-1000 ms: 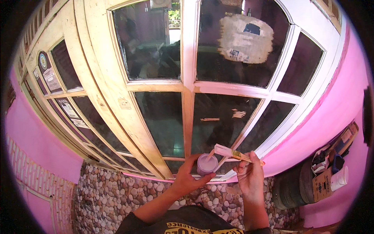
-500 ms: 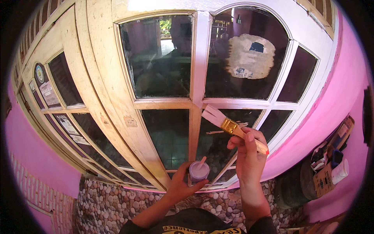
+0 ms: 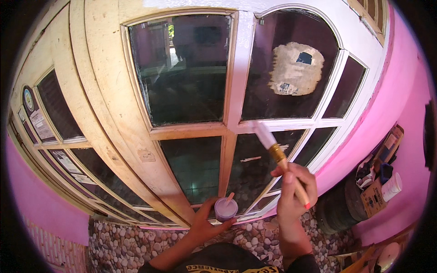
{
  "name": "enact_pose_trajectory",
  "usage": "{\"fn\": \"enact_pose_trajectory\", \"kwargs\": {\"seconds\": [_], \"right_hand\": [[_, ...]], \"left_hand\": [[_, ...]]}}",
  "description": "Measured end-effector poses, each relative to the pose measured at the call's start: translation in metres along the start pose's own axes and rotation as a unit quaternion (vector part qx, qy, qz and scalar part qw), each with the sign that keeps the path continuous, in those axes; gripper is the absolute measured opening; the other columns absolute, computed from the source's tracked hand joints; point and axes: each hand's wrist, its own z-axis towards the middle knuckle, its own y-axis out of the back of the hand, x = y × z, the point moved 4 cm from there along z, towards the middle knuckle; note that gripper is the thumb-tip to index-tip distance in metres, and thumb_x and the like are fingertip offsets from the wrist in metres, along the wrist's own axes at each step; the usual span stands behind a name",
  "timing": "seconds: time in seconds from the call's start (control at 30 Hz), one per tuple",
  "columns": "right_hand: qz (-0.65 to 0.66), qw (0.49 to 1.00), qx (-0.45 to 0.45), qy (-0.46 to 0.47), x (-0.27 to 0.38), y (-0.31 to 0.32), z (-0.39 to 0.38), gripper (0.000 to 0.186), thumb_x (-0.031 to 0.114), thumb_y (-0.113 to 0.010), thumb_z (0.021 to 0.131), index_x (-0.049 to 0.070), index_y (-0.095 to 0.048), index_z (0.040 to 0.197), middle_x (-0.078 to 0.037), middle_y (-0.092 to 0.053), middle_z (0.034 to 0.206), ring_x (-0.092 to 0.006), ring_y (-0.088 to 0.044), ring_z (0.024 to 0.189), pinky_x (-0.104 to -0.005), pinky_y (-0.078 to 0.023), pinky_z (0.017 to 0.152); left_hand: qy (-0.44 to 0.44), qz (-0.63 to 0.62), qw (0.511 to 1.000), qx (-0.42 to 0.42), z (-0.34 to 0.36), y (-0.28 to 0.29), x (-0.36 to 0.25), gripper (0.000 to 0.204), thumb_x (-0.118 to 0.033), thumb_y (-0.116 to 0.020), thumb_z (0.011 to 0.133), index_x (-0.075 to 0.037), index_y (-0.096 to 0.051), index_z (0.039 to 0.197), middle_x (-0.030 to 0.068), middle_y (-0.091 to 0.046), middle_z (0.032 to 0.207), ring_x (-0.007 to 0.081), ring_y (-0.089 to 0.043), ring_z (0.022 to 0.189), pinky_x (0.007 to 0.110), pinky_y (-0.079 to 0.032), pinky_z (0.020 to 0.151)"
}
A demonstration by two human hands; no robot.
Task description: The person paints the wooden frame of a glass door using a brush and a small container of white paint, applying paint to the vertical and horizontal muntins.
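Note:
A paintbrush point(image 3: 278, 154) with a wooden handle, gold ferrule and paint-coated bristles is gripped in my right hand point(image 3: 296, 189). Its bristle tip lies at the horizontal bar point(image 3: 282, 123) of the wood-framed door, just right of the centre post. My left hand point(image 3: 207, 224) wraps round a small cup of pale paint point(image 3: 226, 209), held low before the door, with a flat wooden stick point(image 3: 230, 197) standing in it. White paint covers the right part of the frame and the upper centre post point(image 3: 240, 68); the left part point(image 3: 107, 91) is worn cream.
Torn old paper point(image 3: 297, 75) sticks to the upper right pane. At the right, a dark drum point(image 3: 339, 207) stands by the pink wall point(image 3: 382, 123), with a cardboard box point(image 3: 374, 200) and a white cup point(image 3: 392, 186) on it. Pebble-patterned flooring point(image 3: 136, 243) lies below.
My right hand has turned the brush steeper and brought its bristles rightward along the horizontal bar. The paint cup has shifted slightly left and down in view as the view moved.

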Motion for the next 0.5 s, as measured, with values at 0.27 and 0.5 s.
{"fn": "enact_pose_trajectory", "kwargs": {"seconds": [0.27, 0.5], "right_hand": [[-0.012, 0.999, 0.030, 0.006, -0.008, -0.017, -0.001, 0.014, -0.001, -0.067, 0.093, -0.005, -0.064, 0.107, -0.018, -0.071, 0.095, -0.0218, -0.070, 0.079, -0.0298, -0.056, 0.071], [-0.078, 0.992, -0.086, -0.041, -0.012, 0.029, 0.005, 0.015, 0.003, -0.062, 0.097, -0.005, -0.062, 0.110, -0.019, -0.070, 0.097, -0.0209, -0.070, 0.082, -0.0306, -0.058, 0.072]], "left_hand": [[0.036, -0.017, 0.999, 0.035, -0.004, 0.002, 0.008, 0.076, -0.029, -0.090, 0.075, 0.003, -0.051, 0.131, 0.0174, -0.062, 0.120, 0.0257, -0.063, 0.113, 0.039, -0.049, 0.099], [0.020, -0.029, 0.999, 0.035, -0.006, -0.003, 0.012, 0.070, -0.021, -0.090, 0.075, 0.000, -0.052, 0.129, 0.0149, -0.062, 0.119, 0.0231, -0.063, 0.113, 0.035, -0.049, 0.098]]}}
